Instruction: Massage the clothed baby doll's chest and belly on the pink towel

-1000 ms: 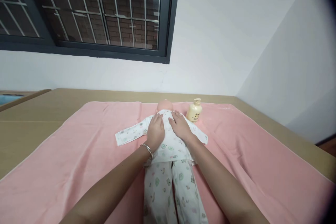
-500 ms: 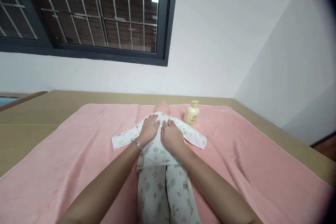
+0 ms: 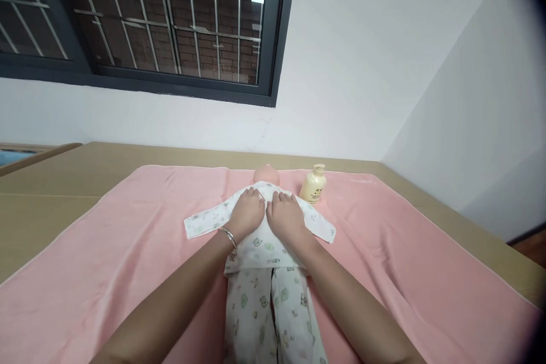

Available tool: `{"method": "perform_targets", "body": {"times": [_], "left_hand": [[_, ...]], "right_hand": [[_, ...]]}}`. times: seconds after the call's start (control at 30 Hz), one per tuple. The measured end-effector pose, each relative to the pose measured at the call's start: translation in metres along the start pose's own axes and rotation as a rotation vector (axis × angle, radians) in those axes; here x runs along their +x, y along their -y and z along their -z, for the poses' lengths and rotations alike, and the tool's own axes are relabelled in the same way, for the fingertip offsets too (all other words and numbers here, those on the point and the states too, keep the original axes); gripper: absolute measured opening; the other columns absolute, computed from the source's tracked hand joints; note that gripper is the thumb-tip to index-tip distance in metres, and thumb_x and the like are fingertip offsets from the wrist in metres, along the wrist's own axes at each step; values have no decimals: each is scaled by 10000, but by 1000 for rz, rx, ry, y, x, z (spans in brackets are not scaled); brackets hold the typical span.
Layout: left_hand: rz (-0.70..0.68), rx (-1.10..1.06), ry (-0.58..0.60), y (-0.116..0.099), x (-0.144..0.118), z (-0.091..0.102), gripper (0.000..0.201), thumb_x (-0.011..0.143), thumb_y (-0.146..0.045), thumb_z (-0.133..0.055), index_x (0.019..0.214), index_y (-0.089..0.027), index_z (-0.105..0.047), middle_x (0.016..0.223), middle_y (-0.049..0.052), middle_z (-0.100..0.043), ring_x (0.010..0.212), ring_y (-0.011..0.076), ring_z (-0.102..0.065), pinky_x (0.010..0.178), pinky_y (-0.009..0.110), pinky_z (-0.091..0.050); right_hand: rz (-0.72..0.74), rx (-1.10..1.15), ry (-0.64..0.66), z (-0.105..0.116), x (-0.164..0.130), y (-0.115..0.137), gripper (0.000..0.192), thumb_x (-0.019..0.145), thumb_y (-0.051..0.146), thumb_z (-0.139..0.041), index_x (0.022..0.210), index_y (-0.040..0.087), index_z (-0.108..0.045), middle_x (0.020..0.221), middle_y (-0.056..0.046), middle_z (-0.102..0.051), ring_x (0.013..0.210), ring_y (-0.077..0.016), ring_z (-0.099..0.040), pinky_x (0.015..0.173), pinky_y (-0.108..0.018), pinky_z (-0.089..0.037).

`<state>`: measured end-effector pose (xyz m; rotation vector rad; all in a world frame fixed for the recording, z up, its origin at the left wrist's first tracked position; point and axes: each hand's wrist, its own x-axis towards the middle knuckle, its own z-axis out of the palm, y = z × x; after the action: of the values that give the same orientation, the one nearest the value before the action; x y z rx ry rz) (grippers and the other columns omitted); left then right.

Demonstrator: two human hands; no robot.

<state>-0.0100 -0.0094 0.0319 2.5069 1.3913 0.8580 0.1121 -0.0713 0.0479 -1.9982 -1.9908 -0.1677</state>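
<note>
Your left hand (image 3: pixel 248 213) and right hand (image 3: pixel 285 217) lie flat, palms down and fingers spread, side by side on the chest of a baby doll (image 3: pixel 265 239) stretched out on its back along a pink towel (image 3: pixel 128 250). Neither hand is closed on anything; both press open on the doll's white printed top, the fingertips pointing toward its head (image 3: pixel 266 174), which shows just beyond them. The two hands nearly meet over the middle of the chest, thumbs inward. A thin bracelet (image 3: pixel 229 235) circles your left wrist. The doll's sleeves spread out to either side of your hands, and its trousered legs run back between your forearms toward the bottom edge of the view. A cream pump bottle (image 3: pixel 314 184) stands upright on the towel just beyond and outside your right hand, near the doll's shoulder, not touched. The towel covers a tan bench (image 3: pixel 51 182) set against a white wall under a barred window (image 3: pixel 140 17).
</note>
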Motion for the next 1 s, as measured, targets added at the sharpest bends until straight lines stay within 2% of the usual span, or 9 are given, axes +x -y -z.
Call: {"method": "perform_targets", "body": {"times": [0.07, 0.17, 0.3, 0.47, 0.57, 0.7, 0.83, 0.9, 1.0], "left_hand": [[46, -83, 2, 14, 7, -6, 454, 923, -291, -366, 1283, -78, -543, 1390, 211, -530, 1345, 309, -451, 1124, 470, -334], [86, -126, -29, 22, 9, -15, 483, 941, -337, -375, 1350, -103, -482, 1456, 193, -471, 1386, 291, -405, 1149, 489, -301], [34, 16, -100, 8, 0, -19, 442, 965, -260, -318, 1326, -116, -529, 1424, 177, -510, 1378, 300, -411, 1143, 510, -306], [-29, 65, -92, -1, -5, -15, 442, 980, -255, -294, 1305, -145, -573, 1409, 128, -540, 1359, 282, -434, 1149, 463, -326], [42, 40, -110, 6, -2, -18, 455, 961, -300, -356, 1344, -121, -525, 1445, 145, -499, 1380, 293, -409, 1163, 470, -311], [112, 13, -105, 13, -1, -21, 526, 936, -359, -414, 1381, -85, -468, 1479, 191, -443, 1406, 328, -367, 1164, 497, -296], [106, 39, -66, 11, -2, -17, 538, 944, -361, -403, 1406, -88, -442, 1502, 210, -403, 1425, 338, -334, 1156, 516, -288], [89, 81, -17, 6, -4, -11, 528, 964, -353, -361, 1418, -93, -426, 1507, 210, -395, 1429, 334, -328, 1148, 521, -290], [55, 187, 49, -12, -11, 1, 506, 978, -318, -320, 1415, -87, -429, 1480, 217, -430, 1397, 349, -375, 1110, 528, -326]], "right_hand": [[40, -71, 14, 5, -9, 12, 496, 981, 249, -351, 1383, -13, -474, 1317, -288, -540, 1262, -341, -505, 1118, -468, -266], [55, -66, 1, 3, -9, 15, 477, 968, 216, -370, 1381, 10, -490, 1341, -276, -526, 1284, -333, -489, 1120, -452, -273], [38, 147, -42, -11, 11, -10, 500, 1016, 332, -317, 1407, 60, -472, 1452, -209, -445, 1383, -288, -376, 1142, -418, -263], [73, 298, -50, -24, 27, -36, 538, 1019, 405, -340, 1464, 107, -397, 1538, -152, -336, 1447, -251, -256, 1187, -429, -170], [63, 215, -74, -20, 22, -29, 524, 1022, 378, -329, 1437, 72, -429, 1493, -179, -402, 1414, -274, -320, 1175, -427, -198], [-25, 14, -67, -8, 3, 0, 502, 1011, 321, -343, 1370, 1, -488, 1341, -256, -536, 1290, -331, -476, 1091, -440, -330], [-22, -95, 3, 1, -11, 20, 493, 961, 211, -413, 1384, -36, -461, 1334, -312, -511, 1264, -373, -498, 1061, -462, -360], [5, -26, 5, 1, -7, 15, 470, 966, 203, -394, 1372, -15, -485, 1353, -296, -504, 1286, -358, -482, 1070, -451, -359], [62, 195, -54, -8, 10, -12, 448, 1001, 234, -321, 1357, 49, -520, 1397, -228, -498, 1340, -298, -436, 1106, -430, -331]]}}
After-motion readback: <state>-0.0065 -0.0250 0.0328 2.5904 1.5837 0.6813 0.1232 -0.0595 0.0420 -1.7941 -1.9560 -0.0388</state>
